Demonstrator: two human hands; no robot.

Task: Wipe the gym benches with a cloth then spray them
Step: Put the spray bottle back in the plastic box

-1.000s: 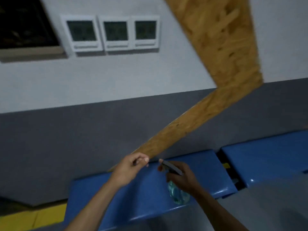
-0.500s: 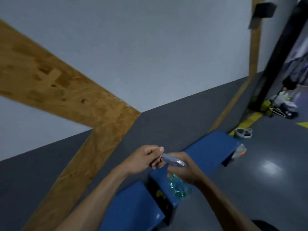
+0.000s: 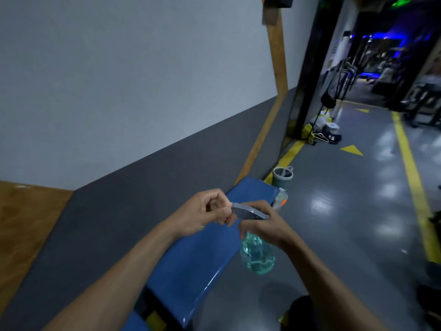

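A clear teal spray bottle [image 3: 257,255] with a grey trigger head hangs over the front edge of a blue padded gym bench [image 3: 202,249]. My right hand [image 3: 262,228] grips the bottle's neck just under the head. My left hand [image 3: 210,212] has curled fingers that pinch the nozzle tip at the front of the grey head. The bench runs along the grey wall from bottom centre toward the right. No cloth is in view.
A grey lidded cup [image 3: 282,176] stands on the floor past the bench's far end. A second bottle with an orange part [image 3: 279,199] sits beside that end. Bags and hangers [image 3: 321,131] lie by a black pillar. Yellow floor lines [image 3: 411,177] run along the corridor.
My view has swung right along the wall, from the bench gap to the far bench end and corridor. Both hands stayed together on the spray bottle, the left closing onto the nozzle.
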